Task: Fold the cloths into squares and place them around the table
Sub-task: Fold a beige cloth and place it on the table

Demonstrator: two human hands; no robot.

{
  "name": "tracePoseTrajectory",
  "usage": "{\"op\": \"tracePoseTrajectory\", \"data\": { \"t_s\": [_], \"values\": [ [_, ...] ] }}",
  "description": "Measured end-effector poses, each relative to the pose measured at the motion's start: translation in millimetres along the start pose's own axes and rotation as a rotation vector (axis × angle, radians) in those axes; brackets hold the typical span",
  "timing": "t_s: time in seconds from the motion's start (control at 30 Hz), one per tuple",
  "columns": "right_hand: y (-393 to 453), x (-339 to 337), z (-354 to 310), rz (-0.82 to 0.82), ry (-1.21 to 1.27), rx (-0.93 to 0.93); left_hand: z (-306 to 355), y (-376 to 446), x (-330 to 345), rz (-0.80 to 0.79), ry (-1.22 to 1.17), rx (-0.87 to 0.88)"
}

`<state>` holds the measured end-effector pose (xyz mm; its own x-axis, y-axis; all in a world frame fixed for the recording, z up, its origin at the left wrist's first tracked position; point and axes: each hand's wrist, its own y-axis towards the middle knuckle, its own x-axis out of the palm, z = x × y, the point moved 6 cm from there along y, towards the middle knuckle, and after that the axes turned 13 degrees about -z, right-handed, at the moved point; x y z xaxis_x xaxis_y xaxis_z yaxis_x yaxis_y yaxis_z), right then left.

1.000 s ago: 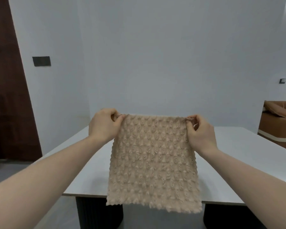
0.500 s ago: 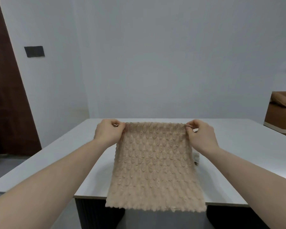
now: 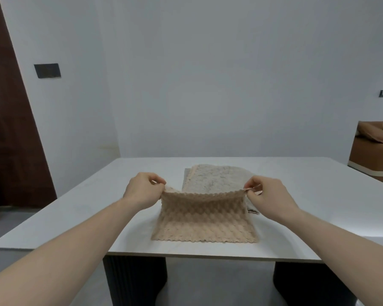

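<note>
Plain grey-white walls, dark wood door (image 3: 11, 129) at left, black wall plate (image 3: 47, 70), brown sofa (image 3: 374, 149) far right. White table (image 3: 97, 206) on dark ribbed legs. Beige bumpy cloth (image 3: 205, 219) w/ near edge on the tabletop; left hand (image 3: 143, 191) & right hand (image 3: 269, 195) each pinch a raised top corner. Paler cloth (image 3: 217, 177) lies flat behind. No readable text

I've lowered the cloth (image 3: 205, 217): its bottom edge now lies on the table (image 3: 80, 217) instead of hanging over the near edge.
</note>
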<state>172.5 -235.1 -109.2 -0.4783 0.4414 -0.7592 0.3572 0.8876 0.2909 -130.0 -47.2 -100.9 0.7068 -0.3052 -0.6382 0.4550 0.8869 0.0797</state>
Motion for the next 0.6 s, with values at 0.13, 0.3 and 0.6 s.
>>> {"op": "tracePoseTrajectory", "data": {
  "t_s": [0.13, 0.3, 0.6],
  "values": [
    [-20.0, 6.3, 2.2, -0.108, -0.12, -0.028, -14.0, -17.0, 8.3, -0.061, 0.144, -0.02],
    [-39.3, 17.2, 7.4, -0.229, -0.257, -0.03, -28.2, -37.9, 22.1, -0.137, 0.282, -0.052],
    [-59.5, 35.9, 20.9, -0.367, -0.295, -0.015, -43.6, -51.0, 35.1, -0.195, 0.47, -0.087]
  ]
}}
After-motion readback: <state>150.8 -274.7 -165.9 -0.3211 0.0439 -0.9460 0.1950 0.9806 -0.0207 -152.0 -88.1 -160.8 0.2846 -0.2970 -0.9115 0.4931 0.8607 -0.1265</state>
